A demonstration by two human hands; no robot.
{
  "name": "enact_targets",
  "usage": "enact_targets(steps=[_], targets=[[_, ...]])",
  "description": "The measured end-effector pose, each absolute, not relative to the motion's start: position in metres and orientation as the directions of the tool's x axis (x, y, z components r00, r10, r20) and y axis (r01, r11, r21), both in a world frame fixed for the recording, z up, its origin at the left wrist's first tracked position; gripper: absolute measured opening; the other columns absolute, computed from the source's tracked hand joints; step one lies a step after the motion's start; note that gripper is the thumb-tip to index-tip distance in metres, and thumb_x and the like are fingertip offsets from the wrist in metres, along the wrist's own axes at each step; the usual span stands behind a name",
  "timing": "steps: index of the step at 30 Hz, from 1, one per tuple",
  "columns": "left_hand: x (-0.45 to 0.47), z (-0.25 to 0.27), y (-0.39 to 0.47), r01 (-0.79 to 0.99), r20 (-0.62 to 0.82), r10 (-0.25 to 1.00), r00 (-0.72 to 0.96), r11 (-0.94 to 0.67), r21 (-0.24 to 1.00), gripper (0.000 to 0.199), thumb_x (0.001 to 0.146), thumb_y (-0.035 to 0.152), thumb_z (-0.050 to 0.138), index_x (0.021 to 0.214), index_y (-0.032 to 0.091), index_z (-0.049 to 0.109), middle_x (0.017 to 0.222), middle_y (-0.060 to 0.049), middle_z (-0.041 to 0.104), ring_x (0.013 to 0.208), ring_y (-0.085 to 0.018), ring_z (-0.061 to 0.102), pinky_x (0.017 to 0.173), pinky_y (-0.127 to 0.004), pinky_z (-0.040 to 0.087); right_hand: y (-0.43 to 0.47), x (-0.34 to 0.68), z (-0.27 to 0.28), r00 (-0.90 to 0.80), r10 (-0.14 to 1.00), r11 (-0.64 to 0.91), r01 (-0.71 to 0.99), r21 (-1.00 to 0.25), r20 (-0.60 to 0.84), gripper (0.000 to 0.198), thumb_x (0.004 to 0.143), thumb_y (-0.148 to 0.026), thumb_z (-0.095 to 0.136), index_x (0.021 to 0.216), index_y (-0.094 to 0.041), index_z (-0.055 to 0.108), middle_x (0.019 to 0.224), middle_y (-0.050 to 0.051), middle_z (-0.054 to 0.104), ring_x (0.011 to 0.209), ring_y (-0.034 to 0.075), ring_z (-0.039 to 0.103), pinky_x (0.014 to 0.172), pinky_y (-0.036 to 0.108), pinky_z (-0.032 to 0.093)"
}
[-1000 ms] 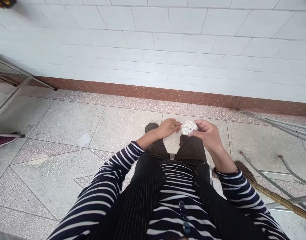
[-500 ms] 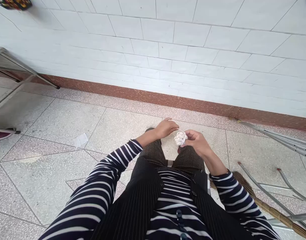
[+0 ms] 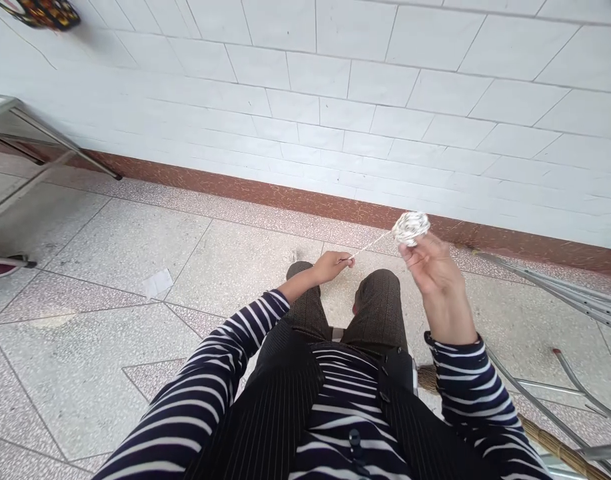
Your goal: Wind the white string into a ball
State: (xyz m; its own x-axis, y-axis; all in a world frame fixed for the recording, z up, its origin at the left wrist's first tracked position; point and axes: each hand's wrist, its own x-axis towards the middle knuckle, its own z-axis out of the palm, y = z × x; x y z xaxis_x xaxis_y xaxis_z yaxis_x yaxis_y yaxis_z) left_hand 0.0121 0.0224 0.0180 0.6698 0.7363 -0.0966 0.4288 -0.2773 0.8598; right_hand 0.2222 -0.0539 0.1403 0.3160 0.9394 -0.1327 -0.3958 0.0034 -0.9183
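Observation:
A ball of white cord (image 3: 410, 228) is gripped by the fingertips of my right hand (image 3: 438, 267), raised in front of the wall's base and a little blurred. From the ball a length of cord (image 3: 371, 244) runs taut, down and leftward, to my left hand (image 3: 332, 266). The fingers of my left hand are closed on that cord, above my left knee. My two hands are well apart, with only the cord between them.
White tiled wall (image 3: 330, 120) rises ahead above a speckled floor (image 3: 225, 260). A metal-legged table (image 3: 50, 137) stands left, and a paper scrap (image 3: 158, 283) lies on the floor. On the right are metal tubes (image 3: 550, 273), a metal-legged frame (image 3: 545, 383) and a straw broom (image 3: 555, 443).
My right hand has moved up and to the right with the ball of cord, away from my left hand. A stretch of cord now shows taut between them. My left fingers have closed.

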Motion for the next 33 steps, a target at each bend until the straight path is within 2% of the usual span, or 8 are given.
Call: enact_targets(steps=[3, 7, 13, 17, 21, 25, 29, 33], targets=[[0.011, 0.016, 0.052, 0.572, -0.140, 0.786, 0.602, -0.302, 0.763, 0.027, 0.096, 0.030, 0.048, 0.095, 0.016, 0.072, 0.089, -0.005, 0.072, 0.080, -0.018, 0.064, 0.080, -0.030, 0.048, -0.049, 0.231, 0.173, 0.354, 0.935, 0.152, -0.320, -0.935, 0.031, 0.017, 0.071, -0.027, 0.080, 0.084, -0.021, 0.071, 0.097, 0.002, 0.073, 0.092, 0.015, 0.069, 0.073, 0.023, 0.063], [0.016, 0.047, 0.114, 0.612, -0.029, 0.820, 0.572, -0.403, 0.681, 0.033, 0.100, 0.030, 0.043, 0.099, 0.012, 0.071, 0.081, -0.007, 0.069, 0.069, -0.017, 0.059, 0.074, -0.033, 0.048, -0.056, 0.231, 0.208, 0.373, 0.906, 0.302, -0.238, -0.923, 0.200, 0.012, 0.075, -0.022, 0.076, 0.087, -0.023, 0.072, 0.099, 0.002, 0.072, 0.092, 0.016, 0.069, 0.076, 0.028, 0.064], [0.045, 0.159, 0.215, 0.562, 0.216, 0.811, 0.544, -0.543, 0.624, 0.032, 0.097, 0.012, 0.039, 0.097, 0.006, 0.070, 0.087, -0.009, 0.068, 0.094, -0.020, 0.063, 0.094, -0.040, 0.043, -0.096, 0.223, 0.224, 0.410, 0.849, 0.415, -0.131, -0.900, 0.332, 0.021, 0.081, -0.013, 0.070, 0.081, -0.033, 0.075, 0.099, -0.004, 0.071, 0.096, 0.018, 0.069, 0.077, 0.028, 0.064], [0.070, 0.203, 0.240, 0.494, 0.350, 0.787, 0.508, -0.599, 0.630, 0.058, 0.098, 0.007, 0.009, 0.111, 0.004, 0.065, 0.098, -0.007, 0.064, 0.109, -0.022, 0.062, 0.092, -0.046, 0.039, -0.113, 0.220, 0.232, 0.431, 0.831, 0.422, -0.078, -0.903, 0.351, 0.022, 0.085, -0.017, 0.064, 0.080, -0.036, 0.075, 0.106, -0.006, 0.071, 0.110, 0.021, 0.067, 0.084, 0.030, 0.064], [0.076, 0.149, 0.185, 0.477, 0.209, 0.739, 0.641, -0.597, 0.645, 0.028, 0.093, 0.006, 0.043, 0.101, 0.007, 0.069, 0.105, -0.012, 0.069, 0.102, -0.021, 0.063, 0.101, -0.043, 0.043, -0.106, 0.217, 0.229, 0.501, 0.774, 0.460, -0.027, -0.888, 0.386, 0.019, 0.076, -0.013, 0.073, 0.086, -0.029, 0.076, 0.095, -0.001, 0.072, 0.089, 0.019, 0.070, 0.071, 0.031, 0.065], [0.065, 0.066, 0.089, 0.496, -0.133, 0.616, 0.776, -0.467, 0.732, 0.030, 0.090, 0.015, 0.056, 0.117, 0.013, 0.068, 0.125, -0.012, 0.067, 0.115, -0.025, 0.062, 0.105, -0.043, 0.044, -0.085, 0.217, 0.194, 0.479, 0.828, 0.354, -0.040, -0.935, 0.293, 0.029, 0.062, -0.015, 0.086, 0.087, -0.022, 0.074, 0.088, 0.002, 0.074, 0.078, 0.017, 0.069, 0.060, 0.030, 0.063], [0.063, 0.039, 0.017, 0.248, -0.015, 0.562, 0.827, -0.342, 0.906, 0.045, 0.089, 0.030, 0.067, 0.131, 0.017, 0.060, 0.135, -0.011, 0.063, 0.122, -0.024, 0.058, 0.109, -0.039, 0.041, -0.070, 0.218, 0.146, 0.421, 0.889, 0.200, 0.004, -0.980, 0.183, 0.034, 0.058, -0.020, 0.090, 0.085, -0.019, 0.070, 0.081, 0.000, 0.071, 0.074, 0.016, 0.068, 0.066, 0.031, 0.061], [0.065, 0.034, -0.018, 0.063, 0.092, 0.664, 0.742, -0.207, 0.976, 0.033, 0.099, 0.041, 0.050, 0.110, 0.015, 0.068, 0.110, -0.008, 0.073, 0.106, -0.019, 0.065, 0.098, -0.032, 0.045, -0.060, 0.220, 0.119, 0.414, 0.909, 0.081, -0.051, -0.995, 0.052, 0.035, 0.055, -0.022, 0.089, 0.083, -0.019, 0.069, 0.079, -0.002, 0.069, 0.073, 0.014, 0.066, 0.070, 0.031, 0.061]])
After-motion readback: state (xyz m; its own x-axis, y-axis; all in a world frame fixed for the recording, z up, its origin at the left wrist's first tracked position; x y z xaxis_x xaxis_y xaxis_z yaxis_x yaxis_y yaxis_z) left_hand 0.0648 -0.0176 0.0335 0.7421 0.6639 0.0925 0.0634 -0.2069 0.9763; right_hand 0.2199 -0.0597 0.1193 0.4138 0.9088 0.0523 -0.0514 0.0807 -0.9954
